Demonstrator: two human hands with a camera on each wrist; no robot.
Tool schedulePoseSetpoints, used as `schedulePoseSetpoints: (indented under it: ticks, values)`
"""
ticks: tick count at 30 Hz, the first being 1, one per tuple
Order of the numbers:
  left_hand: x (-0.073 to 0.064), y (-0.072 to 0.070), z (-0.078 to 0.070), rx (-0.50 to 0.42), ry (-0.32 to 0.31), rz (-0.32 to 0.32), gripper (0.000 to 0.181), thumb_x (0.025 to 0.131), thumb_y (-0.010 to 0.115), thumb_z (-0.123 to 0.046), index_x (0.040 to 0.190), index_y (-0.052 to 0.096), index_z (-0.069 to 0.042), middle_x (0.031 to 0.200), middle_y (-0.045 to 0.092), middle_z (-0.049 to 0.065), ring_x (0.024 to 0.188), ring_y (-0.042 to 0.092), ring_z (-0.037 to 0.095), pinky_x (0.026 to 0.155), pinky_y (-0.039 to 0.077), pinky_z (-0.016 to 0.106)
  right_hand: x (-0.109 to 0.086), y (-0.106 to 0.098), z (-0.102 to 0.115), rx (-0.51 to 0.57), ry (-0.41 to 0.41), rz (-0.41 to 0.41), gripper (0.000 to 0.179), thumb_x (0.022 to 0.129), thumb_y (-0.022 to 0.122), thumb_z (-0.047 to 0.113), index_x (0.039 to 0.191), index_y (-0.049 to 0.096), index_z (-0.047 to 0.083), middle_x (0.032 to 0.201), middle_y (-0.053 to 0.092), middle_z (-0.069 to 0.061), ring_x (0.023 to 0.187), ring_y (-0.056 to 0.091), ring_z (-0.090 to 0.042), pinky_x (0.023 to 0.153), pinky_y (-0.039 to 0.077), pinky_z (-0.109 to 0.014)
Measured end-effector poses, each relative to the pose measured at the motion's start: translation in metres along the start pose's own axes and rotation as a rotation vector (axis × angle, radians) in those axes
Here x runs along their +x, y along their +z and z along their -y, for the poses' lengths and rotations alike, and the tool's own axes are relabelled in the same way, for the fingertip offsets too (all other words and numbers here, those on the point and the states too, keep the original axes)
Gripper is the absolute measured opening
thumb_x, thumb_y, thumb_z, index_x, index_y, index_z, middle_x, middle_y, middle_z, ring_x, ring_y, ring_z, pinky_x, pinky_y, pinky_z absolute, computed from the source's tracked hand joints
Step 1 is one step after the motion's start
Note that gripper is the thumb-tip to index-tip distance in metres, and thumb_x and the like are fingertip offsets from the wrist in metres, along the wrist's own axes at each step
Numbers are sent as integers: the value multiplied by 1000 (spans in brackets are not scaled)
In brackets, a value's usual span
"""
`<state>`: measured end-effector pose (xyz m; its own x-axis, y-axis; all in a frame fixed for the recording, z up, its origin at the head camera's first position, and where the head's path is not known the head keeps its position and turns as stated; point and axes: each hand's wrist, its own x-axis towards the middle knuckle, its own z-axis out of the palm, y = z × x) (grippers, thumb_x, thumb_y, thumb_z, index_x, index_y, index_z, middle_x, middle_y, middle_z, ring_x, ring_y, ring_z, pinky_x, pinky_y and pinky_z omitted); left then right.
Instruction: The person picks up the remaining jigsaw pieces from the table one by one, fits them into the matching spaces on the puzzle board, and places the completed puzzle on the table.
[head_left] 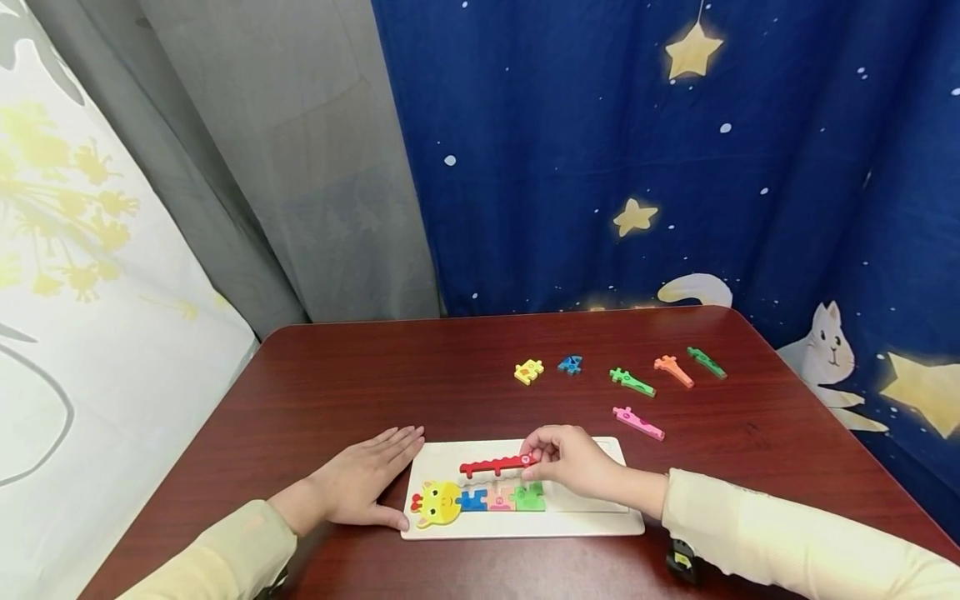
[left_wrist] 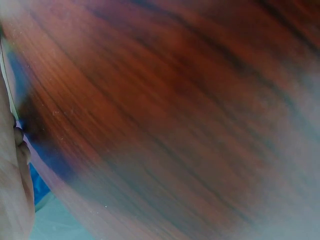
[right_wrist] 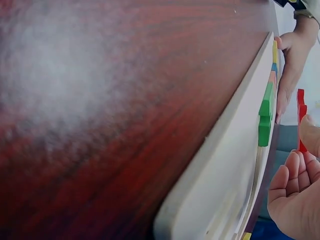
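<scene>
A white wooden puzzle board [head_left: 585, 523] lies flat on the table, with a yellow giraffe head piece [head_left: 438, 503] at its left end. Blue [head_left: 474, 500], pink [head_left: 501, 499] and green [head_left: 529, 497] pieces sit in a row beside the head. My right hand [head_left: 573, 460] pinches the right end of a long red puzzle piece [head_left: 491, 466] above the board; the right wrist view shows this red piece [right_wrist: 301, 117] raised off it. My left hand [head_left: 367, 483] rests with straight fingers on the table, thumb at the board's left edge.
Toward the back of the dark red table [head_left: 360, 367] lie loose puzzle pieces: yellow [head_left: 528, 372], blue [head_left: 570, 364], light green [head_left: 632, 382], orange [head_left: 673, 371], dark green [head_left: 707, 362] and pink [head_left: 638, 422]. A blue starry curtain [head_left: 540, 167] hangs behind the table.
</scene>
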<state>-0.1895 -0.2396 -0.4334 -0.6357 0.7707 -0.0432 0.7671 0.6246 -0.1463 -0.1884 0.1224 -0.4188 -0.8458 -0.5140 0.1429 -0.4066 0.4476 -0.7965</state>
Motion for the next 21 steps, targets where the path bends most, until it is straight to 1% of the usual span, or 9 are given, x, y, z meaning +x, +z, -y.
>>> schedulePoseSetpoints:
  ticks: [6, 15, 21]
  values:
    - [0, -1, 0, -6, -5, 8, 108, 81, 34, -84, 153, 26, -4, 159, 23, 10, 145, 22, 24, 115, 24, 38, -3, 1, -1, -10, 4, 11, 16, 78, 83, 16, 87, 70, 14, 70, 55, 8, 66, 50, -10, 57, 44, -22]
    - [0, -2, 0, -12, 20, -27, 108, 82, 36, -83, 151, 29, 0, 157, 26, 13, 143, 26, 27, 114, 27, 40, -7, 1, 2, 13, -7, 22, 15, 78, 82, 13, 86, 69, 11, 70, 54, 8, 66, 50, -7, 57, 44, -21]
    - [0, -3, 0, -10, 12, -10, 108, 81, 35, -83, 152, 28, -1, 158, 25, 12, 144, 24, 26, 115, 25, 39, -8, 4, -1, -2, -13, 34, 17, 78, 83, 15, 87, 69, 12, 70, 54, 9, 66, 50, -6, 57, 44, -21]
